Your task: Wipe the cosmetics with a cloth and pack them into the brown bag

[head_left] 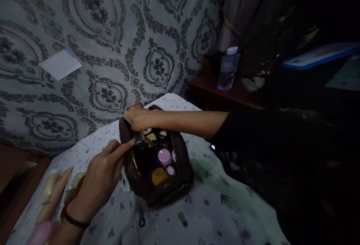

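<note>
A dark brown zip-up cosmetic bag (pixel 184 159) stands unzipped on the patterned white sheet. Inside are a pink-lidded jar (pixel 164 156), a yellow round lid (pixel 159 176), a small pink cap (pixel 170 170), a silver-topped bottle (pixel 162 135) and a gold-coloured piece (pixel 151 139). My left hand (pixel 102 170) grips the bag's left rim, one fingertip against a dark, glinting item (pixel 138 142). From the right, my right arm crosses over the bag. My right hand (pixel 137 118) is closed at its far left corner, fingers hidden; a reddish-brown edge (pixel 135 106) shows behind it.
Left of the bag lie a beige tube (pixel 54 196), a green-lidded item (pixel 77 180) and a pink rounded object (pixel 43 233). A water bottle (pixel 229 69) stands on the red-brown side table (pixel 202 84). The patterned wall (pixel 135 50) rises behind the bed.
</note>
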Demonstrator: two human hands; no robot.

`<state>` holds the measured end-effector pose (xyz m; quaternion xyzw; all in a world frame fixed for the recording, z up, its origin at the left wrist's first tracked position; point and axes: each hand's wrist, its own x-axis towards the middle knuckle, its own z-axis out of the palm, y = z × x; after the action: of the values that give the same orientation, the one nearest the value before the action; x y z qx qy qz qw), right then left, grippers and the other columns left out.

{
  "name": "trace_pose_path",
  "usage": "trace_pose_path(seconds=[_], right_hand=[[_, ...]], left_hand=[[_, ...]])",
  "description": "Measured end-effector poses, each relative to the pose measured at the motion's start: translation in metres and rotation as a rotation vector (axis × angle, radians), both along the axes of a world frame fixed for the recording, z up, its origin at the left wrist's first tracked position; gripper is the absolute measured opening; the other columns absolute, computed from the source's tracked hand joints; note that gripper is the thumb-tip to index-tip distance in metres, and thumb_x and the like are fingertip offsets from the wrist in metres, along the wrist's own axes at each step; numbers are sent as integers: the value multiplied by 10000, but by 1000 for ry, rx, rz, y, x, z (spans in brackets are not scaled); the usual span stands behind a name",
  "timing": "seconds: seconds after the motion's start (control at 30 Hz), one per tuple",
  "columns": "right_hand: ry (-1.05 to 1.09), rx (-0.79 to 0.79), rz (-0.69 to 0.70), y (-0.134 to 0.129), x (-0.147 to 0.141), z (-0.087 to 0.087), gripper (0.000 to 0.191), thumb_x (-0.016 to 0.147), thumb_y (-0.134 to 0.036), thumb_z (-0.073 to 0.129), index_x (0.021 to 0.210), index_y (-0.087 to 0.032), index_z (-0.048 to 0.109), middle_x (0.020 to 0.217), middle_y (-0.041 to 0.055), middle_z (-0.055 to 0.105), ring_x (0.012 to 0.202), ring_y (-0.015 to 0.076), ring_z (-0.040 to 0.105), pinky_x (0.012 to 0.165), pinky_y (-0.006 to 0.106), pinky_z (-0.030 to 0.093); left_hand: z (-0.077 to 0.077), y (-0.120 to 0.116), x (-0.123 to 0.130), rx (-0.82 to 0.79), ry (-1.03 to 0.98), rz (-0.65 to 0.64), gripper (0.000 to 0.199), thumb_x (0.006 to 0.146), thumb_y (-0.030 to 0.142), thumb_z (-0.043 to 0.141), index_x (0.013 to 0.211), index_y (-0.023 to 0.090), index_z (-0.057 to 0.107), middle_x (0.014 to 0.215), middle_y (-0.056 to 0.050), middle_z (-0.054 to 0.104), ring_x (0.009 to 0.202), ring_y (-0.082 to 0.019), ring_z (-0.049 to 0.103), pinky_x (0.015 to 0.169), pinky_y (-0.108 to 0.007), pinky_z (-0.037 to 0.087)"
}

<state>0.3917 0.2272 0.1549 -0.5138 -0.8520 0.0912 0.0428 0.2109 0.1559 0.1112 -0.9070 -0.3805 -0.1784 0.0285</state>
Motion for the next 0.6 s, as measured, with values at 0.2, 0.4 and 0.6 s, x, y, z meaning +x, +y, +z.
trace_pose_path(seconds=[0.2,0.4,0.6], right_hand=[[-19,-27,8,0,-2,1,265,765,3,620,1016,-13,705,1059,208,739,995,255,708,841,316,564],[9,-32,8,0,-7,0,266,765,-11,621,1016,-11,711,985,202,756,904,253,733,765,295,583],[44,-33,-15,10,-11,-7,256,735,-31,664,985,-17,715,952,176,766,917,249,732,743,255,569]], left_hand=[[-2,1,-1,6,9,19,409,963,205,376,1281,269,623,812,0,533,654,-121,578,588,-235,452],[-2,2,-1,39,30,8,404,948,179,394,1268,246,631,821,-5,541,660,-129,570,593,-246,439],[0,3,-1,27,46,13,408,948,180,391,1282,240,617,832,-9,550,694,-137,573,631,-252,448]])
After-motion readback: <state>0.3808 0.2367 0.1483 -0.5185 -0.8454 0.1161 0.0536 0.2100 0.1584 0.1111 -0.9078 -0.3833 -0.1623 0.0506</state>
